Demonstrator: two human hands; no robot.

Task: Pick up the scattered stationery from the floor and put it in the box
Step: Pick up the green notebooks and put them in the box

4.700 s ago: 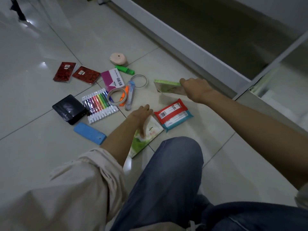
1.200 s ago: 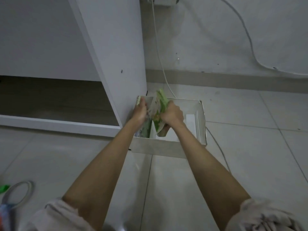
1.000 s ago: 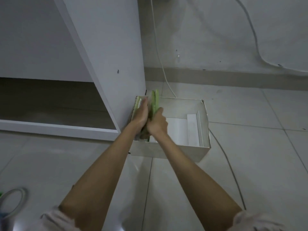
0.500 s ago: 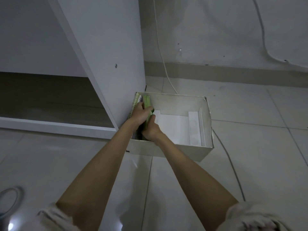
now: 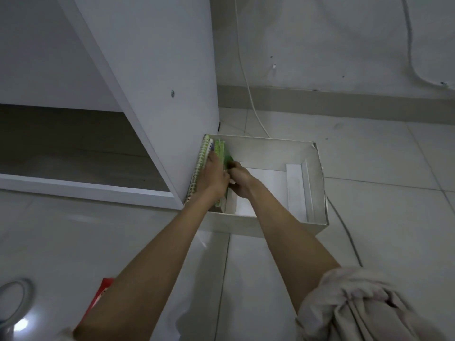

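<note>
Green notebooks [image 5: 219,153] stand on edge in the white box [image 5: 317,168], hard against its left wall beside a spiral pad [image 5: 203,158]; the left hand [image 5: 214,178] lies over their tops, the right hand [image 5: 240,180] pinches them from the open side. Judged: seat them square to that wall before loosening. Behind the grip, a red packet [image 5: 99,299] and tape ring [image 5: 14,301] wait on the floor.

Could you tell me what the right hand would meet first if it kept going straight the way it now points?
Most likely the green notebooks that the right hand already touches inside the box; depth is unclear.
</note>
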